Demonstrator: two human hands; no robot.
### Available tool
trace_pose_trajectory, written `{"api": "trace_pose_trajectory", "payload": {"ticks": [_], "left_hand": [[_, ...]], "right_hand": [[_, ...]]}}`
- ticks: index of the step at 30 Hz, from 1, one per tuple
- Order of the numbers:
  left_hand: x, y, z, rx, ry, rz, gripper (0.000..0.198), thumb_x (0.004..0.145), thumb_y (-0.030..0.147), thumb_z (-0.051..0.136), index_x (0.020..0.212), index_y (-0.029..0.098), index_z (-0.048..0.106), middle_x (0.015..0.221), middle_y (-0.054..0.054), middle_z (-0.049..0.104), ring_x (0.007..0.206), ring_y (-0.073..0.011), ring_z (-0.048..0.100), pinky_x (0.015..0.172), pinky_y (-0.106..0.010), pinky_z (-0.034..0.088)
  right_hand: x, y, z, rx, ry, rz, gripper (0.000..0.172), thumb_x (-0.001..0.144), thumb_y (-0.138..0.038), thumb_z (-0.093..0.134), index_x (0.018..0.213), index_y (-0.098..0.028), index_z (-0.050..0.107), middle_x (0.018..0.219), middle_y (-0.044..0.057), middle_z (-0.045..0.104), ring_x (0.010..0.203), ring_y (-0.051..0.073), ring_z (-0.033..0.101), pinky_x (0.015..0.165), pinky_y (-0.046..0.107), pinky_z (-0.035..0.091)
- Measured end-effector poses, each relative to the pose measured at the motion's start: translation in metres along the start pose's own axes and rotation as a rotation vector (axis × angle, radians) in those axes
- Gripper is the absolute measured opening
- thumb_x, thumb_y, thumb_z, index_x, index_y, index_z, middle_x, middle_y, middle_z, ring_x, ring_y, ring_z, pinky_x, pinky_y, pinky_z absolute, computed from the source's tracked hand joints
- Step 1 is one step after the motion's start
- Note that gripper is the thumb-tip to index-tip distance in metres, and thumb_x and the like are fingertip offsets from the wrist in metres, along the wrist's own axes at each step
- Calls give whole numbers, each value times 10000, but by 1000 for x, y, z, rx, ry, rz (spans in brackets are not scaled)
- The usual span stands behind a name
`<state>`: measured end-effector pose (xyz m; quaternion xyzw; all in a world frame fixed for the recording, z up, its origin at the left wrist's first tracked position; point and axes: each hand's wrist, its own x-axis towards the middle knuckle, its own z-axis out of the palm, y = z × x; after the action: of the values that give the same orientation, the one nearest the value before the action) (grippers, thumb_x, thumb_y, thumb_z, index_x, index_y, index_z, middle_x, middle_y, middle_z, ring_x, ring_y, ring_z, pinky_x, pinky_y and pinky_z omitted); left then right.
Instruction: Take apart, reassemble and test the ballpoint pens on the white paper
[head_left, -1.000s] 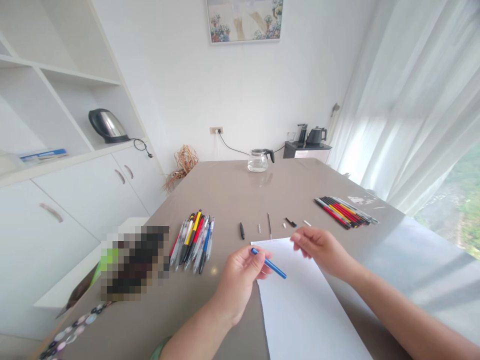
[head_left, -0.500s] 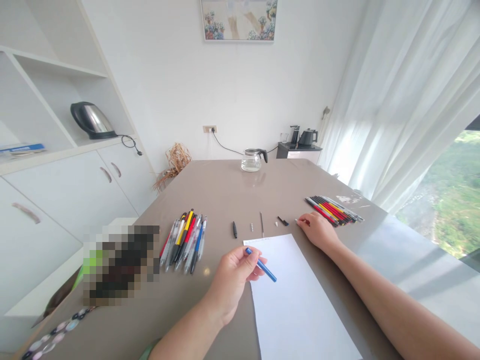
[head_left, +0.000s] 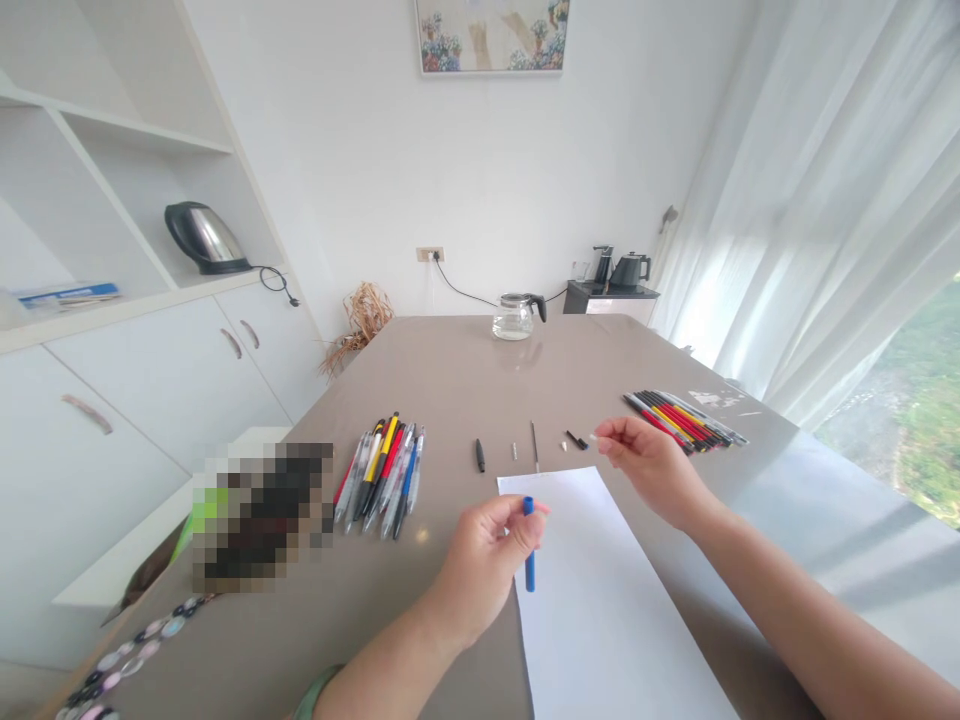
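Over the white paper (head_left: 615, 600), my left hand (head_left: 487, 560) pinches a blue pen barrel (head_left: 530, 572), held nearly upright. My right hand (head_left: 652, 470) has thumb and fingertips closed on a tiny whitish pen part (head_left: 594, 437), raised slightly above the table. Beyond the paper's top edge lie a black pen grip (head_left: 480, 457), a small spring (head_left: 514, 451), an ink refill (head_left: 535, 440), a small white tip (head_left: 564, 446) and a black clip piece (head_left: 577, 440). The barrel's inside cannot be made out.
Mixed pens (head_left: 382, 475) lie in a pile on the left, with another row of pens (head_left: 686, 420) beyond my right hand. A glass pot (head_left: 514, 318) with clear liquid stands at the table's far end. A beaded strap (head_left: 142, 650) lies at the left edge.
My right hand has lifted off the table with the small whitish part. In my left hand the blue barrel has turned from slanted to nearly upright. The view has shifted slightly.
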<state>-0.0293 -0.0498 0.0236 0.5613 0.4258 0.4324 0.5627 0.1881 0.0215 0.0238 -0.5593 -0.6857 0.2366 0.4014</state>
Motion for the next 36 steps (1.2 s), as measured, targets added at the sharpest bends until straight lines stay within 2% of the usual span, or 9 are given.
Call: {"api": "trace_pose_trajectory", "payload": {"ticks": [2, 4, 7, 9, 12, 17, 21, 25, 36], "left_hand": [[-2, 1, 0, 80, 4, 64, 290, 742, 396, 525, 894, 166, 616, 702, -13, 524, 609, -108, 458, 581, -226, 366], [-3, 2, 0, 167, 11, 148, 267, 742, 373, 533, 887, 175, 637, 756, -32, 539, 639, -120, 470, 589, -228, 372], [-4, 3, -1, 266, 9, 242, 225, 747, 340, 538, 875, 198, 656, 783, -52, 558, 739, -153, 497, 657, -240, 386], [-5, 3, 0, 294, -7, 270, 207, 749, 324, 540, 878, 211, 656, 780, -54, 562, 768, -163, 504, 687, -249, 391], [-5, 3, 0, 320, -21, 317, 180, 752, 302, 542, 858, 214, 658, 761, -49, 554, 767, -161, 505, 704, -255, 391], [-5, 4, 0, 358, -25, 324, 161, 765, 302, 526, 768, 216, 662, 719, -38, 530, 746, -157, 496, 690, -256, 388], [-5, 5, 0, 378, -36, 322, 166, 763, 302, 529, 807, 202, 655, 720, -37, 535, 748, -156, 498, 691, -252, 384], [-5, 5, 0, 380, -31, 332, 165, 763, 298, 531, 809, 195, 651, 722, -34, 545, 745, -151, 501, 686, -245, 382], [-4, 6, 0, 379, -27, 326, 164, 762, 297, 530, 798, 195, 653, 741, -38, 557, 749, -152, 502, 677, -243, 378]], "right_hand": [[-14, -24, 1, 117, -98, -90, 328, 805, -360, 413, 1083, -201, 485, 722, 19, 519, 619, 121, 474, 552, 244, 400], [-28, -43, 1, 172, -176, -185, 268, 821, -326, 400, 1033, -218, 526, 712, 19, 501, 636, 121, 478, 572, 246, 415], [-46, -60, 3, 250, -181, -248, 162, 815, -271, 435, 893, -214, 564, 723, 27, 540, 662, 127, 505, 592, 248, 431], [-53, -64, 5, 266, -171, -289, 125, 805, -227, 459, 867, -216, 566, 756, 30, 584, 675, 129, 532, 600, 246, 441], [-60, -65, 11, 215, -168, -376, 151, 788, -168, 479, 902, -227, 559, 804, 26, 624, 697, 130, 564, 621, 249, 456], [-62, -62, 16, 181, -150, -378, 153, 771, -154, 500, 903, -227, 527, 819, 31, 643, 707, 140, 584, 618, 263, 472], [-59, -60, 17, 120, -178, -457, 195, 762, -105, 501, 887, -243, 557, 792, 14, 640, 673, 125, 576, 598, 254, 463], [-57, -59, 18, 123, -188, -540, 203, 764, -88, 487, 887, -234, 557, 820, 22, 634, 734, 134, 577, 652, 270, 464], [-54, -58, 18, 115, -193, -621, 277, 775, -88, 469, 967, -253, 580, 852, 45, 618, 766, 142, 572, 643, 268, 471]]}}
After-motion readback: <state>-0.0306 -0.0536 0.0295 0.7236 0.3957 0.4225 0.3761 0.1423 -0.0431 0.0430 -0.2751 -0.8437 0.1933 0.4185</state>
